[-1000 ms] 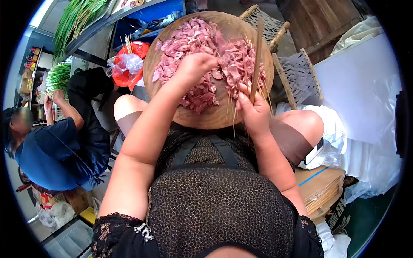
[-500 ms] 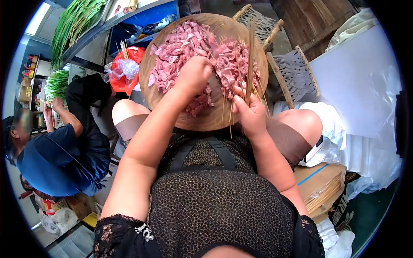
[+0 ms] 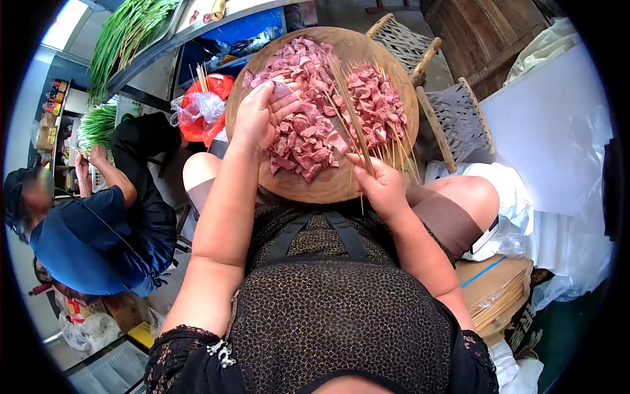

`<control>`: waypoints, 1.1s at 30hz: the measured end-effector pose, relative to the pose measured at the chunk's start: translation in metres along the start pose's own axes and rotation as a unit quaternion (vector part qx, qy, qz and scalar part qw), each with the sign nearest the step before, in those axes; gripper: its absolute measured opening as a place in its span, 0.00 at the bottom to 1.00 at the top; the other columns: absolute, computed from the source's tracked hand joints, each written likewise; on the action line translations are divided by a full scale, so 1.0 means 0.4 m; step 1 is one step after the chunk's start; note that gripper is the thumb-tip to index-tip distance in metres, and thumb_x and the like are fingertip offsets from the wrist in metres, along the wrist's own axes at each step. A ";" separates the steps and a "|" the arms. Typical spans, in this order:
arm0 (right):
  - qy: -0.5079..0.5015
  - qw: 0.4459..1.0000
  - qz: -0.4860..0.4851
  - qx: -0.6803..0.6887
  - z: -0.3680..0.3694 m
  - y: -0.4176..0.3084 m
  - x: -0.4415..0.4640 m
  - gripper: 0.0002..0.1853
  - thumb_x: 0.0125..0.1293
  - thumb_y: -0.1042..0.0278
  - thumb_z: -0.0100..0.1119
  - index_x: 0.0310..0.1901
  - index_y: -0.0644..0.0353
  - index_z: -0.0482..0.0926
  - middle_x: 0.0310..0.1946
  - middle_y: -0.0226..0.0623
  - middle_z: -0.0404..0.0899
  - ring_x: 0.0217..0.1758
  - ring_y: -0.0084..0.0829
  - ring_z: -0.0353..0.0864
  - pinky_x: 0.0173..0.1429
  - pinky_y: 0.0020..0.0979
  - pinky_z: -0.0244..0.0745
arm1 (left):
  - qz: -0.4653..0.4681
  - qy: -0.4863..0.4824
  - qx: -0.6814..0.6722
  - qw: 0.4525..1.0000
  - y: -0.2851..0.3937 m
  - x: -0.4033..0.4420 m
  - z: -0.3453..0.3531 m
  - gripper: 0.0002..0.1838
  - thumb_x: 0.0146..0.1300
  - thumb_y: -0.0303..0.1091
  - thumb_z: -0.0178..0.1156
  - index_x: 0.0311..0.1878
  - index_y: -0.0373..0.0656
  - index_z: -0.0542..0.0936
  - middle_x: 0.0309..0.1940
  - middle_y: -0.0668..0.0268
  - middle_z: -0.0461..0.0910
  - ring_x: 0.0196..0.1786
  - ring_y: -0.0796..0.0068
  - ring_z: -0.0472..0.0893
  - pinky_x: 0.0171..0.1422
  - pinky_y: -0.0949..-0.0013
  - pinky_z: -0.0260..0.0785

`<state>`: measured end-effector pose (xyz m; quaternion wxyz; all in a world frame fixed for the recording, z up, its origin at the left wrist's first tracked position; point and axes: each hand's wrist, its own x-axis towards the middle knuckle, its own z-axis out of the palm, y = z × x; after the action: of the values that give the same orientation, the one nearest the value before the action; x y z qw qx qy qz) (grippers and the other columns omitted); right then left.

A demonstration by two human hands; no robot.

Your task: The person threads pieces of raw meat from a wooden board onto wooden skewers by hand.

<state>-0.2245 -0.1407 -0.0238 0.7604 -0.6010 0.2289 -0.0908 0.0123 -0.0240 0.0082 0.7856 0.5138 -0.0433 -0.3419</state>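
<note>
My left hand (image 3: 268, 117) is open over the left side of the raw meat pieces (image 3: 305, 141), palm turned partly up and fingers spread. Small bits of meat lie at its fingertips; whether any rest on the fingers I cannot tell. My right hand (image 3: 380, 187) is closed around a bundle of thin bamboo skewers (image 3: 352, 119), which slants up across the board. Just right of the bundle lies a heap of skewered meat (image 3: 375, 98), its bare stick ends pointing toward me. All the meat sits on a round wooden board (image 3: 312, 190) over my lap.
To the left, a person in a dark blue top (image 3: 98, 236) works with green stalks (image 3: 97, 128). A red plastic bag (image 3: 209, 98) with sticks stands beside the board. Woven stools (image 3: 456, 121) are at the right, near a white panel (image 3: 545, 125) and flat cardboard (image 3: 495, 289).
My left hand has moved left and opened from a closed pinch. The skewer bundle in my right hand has tilted left, away from upright. The whole view has shifted slightly.
</note>
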 end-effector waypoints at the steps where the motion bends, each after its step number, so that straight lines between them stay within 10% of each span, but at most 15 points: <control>1: -0.002 1.000 0.002 -0.002 0.001 -0.001 -0.001 0.14 0.64 0.73 0.52 0.52 0.62 0.75 0.24 0.21 0.71 0.25 0.13 0.67 0.32 0.18 0.66 | 0.013 -0.003 0.010 1.000 0.000 -0.003 0.002 0.14 0.69 0.35 0.43 0.47 0.33 0.70 0.44 0.49 0.77 0.47 0.58 0.79 0.48 0.63 0.77; 33: 0.000 0.999 -0.032 -0.043 0.003 0.002 0.002 0.14 0.64 0.73 0.53 0.51 0.61 0.76 0.25 0.21 0.72 0.26 0.13 0.67 0.32 0.18 0.66 | -0.048 -0.080 0.026 0.995 0.050 -0.023 -0.001 0.17 0.66 0.33 0.48 0.55 0.35 0.69 0.43 0.56 0.79 0.42 0.69 0.82 0.48 0.69 0.76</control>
<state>-0.2235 -0.1396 -0.0246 0.7310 -0.6398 0.2131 -0.1047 0.0155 -0.0137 0.0274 0.7486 0.5063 -0.0899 -0.4184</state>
